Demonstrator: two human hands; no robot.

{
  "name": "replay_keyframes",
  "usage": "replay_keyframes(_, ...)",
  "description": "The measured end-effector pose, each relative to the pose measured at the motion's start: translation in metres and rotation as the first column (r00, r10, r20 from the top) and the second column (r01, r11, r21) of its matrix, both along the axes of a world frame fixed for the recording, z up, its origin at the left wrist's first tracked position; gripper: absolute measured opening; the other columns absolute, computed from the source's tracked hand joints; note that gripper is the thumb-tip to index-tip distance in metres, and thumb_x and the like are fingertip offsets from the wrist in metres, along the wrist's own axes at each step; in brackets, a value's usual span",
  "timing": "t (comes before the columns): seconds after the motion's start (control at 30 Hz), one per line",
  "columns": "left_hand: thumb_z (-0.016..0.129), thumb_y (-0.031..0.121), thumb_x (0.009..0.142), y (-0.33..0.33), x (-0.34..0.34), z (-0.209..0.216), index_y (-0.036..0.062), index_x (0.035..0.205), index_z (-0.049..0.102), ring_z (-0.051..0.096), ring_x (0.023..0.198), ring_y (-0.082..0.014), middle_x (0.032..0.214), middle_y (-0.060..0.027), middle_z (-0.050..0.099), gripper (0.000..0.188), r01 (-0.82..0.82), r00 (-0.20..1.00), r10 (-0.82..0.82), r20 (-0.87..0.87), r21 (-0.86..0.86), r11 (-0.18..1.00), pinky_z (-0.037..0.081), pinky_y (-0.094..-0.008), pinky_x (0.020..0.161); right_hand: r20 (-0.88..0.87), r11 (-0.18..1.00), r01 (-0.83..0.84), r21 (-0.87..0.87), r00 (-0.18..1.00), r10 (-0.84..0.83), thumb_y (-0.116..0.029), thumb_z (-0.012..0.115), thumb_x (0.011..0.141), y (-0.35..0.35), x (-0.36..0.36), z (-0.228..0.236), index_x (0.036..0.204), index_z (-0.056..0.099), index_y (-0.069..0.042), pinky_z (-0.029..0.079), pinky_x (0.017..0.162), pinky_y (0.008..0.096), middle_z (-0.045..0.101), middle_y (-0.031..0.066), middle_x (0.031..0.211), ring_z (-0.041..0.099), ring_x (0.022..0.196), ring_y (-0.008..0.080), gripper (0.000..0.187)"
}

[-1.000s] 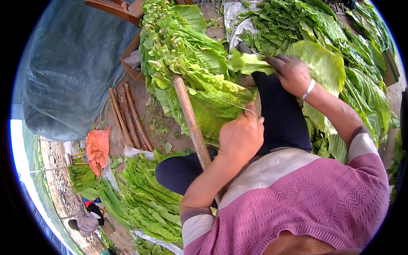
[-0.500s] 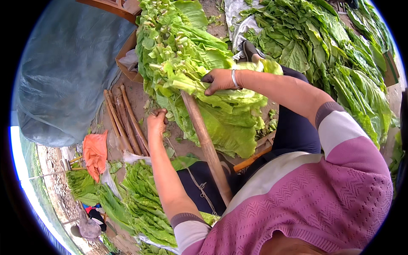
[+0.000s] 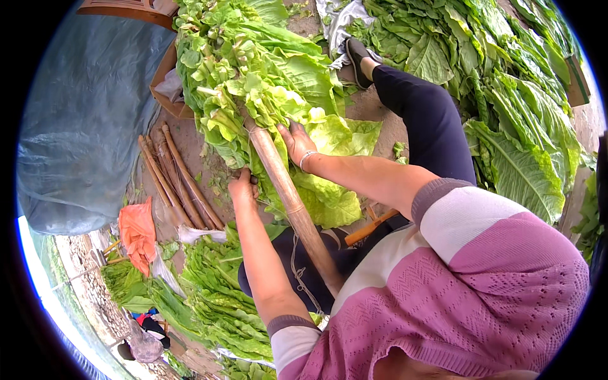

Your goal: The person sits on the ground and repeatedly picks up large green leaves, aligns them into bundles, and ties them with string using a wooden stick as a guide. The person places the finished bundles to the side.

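A brown bamboo pole (image 3: 288, 190) slants from my lap up into a thick row of large green leaves (image 3: 234, 69) hanging along its far part. My right hand (image 3: 296, 144), with a bracelet at the wrist, lies against the leaves just right of the pole, fingers stretched out. Below it a broad pale-green leaf (image 3: 329, 196) droops. Left of the pole, my left hand (image 3: 243, 187) is closed beside the leaf edges; what its fingers hold is too small to make out. Thin cord is wrapped round the pole near the leaf stems.
Several spare poles (image 3: 180, 180) lie at the left beside a dark plastic sheet (image 3: 82, 126). A cardboard box (image 3: 166, 82) stands behind them. Big leaf heaps (image 3: 443, 50) spread at the right, and another pile (image 3: 221, 291) lies lower left near an orange bag (image 3: 138, 234).
My right hand has moved left and down to the pole, and the leaf it held now lies against the row. My left hand has come slightly lower and closer to the pole.
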State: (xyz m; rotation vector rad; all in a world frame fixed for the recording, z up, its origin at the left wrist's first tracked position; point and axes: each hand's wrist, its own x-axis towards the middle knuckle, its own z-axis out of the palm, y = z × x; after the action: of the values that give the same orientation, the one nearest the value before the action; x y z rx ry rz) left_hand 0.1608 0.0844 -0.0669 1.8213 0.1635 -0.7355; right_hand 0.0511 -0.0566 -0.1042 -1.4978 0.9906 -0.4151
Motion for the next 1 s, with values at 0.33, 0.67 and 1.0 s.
replay_keyframes(0.33,0.047,0.04,0.091,0.102,-0.143,0.183,-0.0014,0.122,0.044,0.04,0.043,-0.0141,0.066,-0.006,0.05,0.052,0.176,0.971,-0.237,-0.006,-0.652,0.738,0.035,-0.0263,0.037,0.161,0.942,0.039,-0.334,0.987,0.016,-0.021,0.06,0.083,-0.111,-0.224,0.07,0.111,0.057,-0.006,0.047,0.083,0.0338,0.056,0.013,0.103,0.06,0.095,0.0245,0.031)
replay_keyframes(0.67,0.046,0.039,0.092,0.086,-0.173,0.134,-0.0016,0.127,0.04,0.046,0.063,-0.0178,0.089,-0.0116,0.049,0.054,0.083,0.99,-0.063,0.122,-0.167,0.982,0.04,-0.0295,0.052,-0.724,0.868,0.01,-0.496,0.547,-0.42,-0.013,0.055,0.08,-0.184,-0.569,-0.062,0.116,0.056,-0.014,0.045,0.087,0.0378,0.056,0.0118,0.11,0.055,0.103,0.0283,0.037)
replay_keyframes(1.0,0.045,0.039,0.093,0.047,-0.156,0.111,-0.0019,0.132,0.036,0.053,0.083,-0.0215,0.111,-0.0173,0.047,0.058,0.103,0.972,-0.111,0.207,0.05,0.993,0.046,-0.0328,0.067,-0.93,0.779,-0.508,-0.367,0.184,-0.318,-0.015,0.051,0.078,-0.209,-0.593,-0.139,0.101,0.058,-0.009,0.04,0.079,0.0385,0.057,0.008,0.097,0.052,0.095,0.0258,0.025)
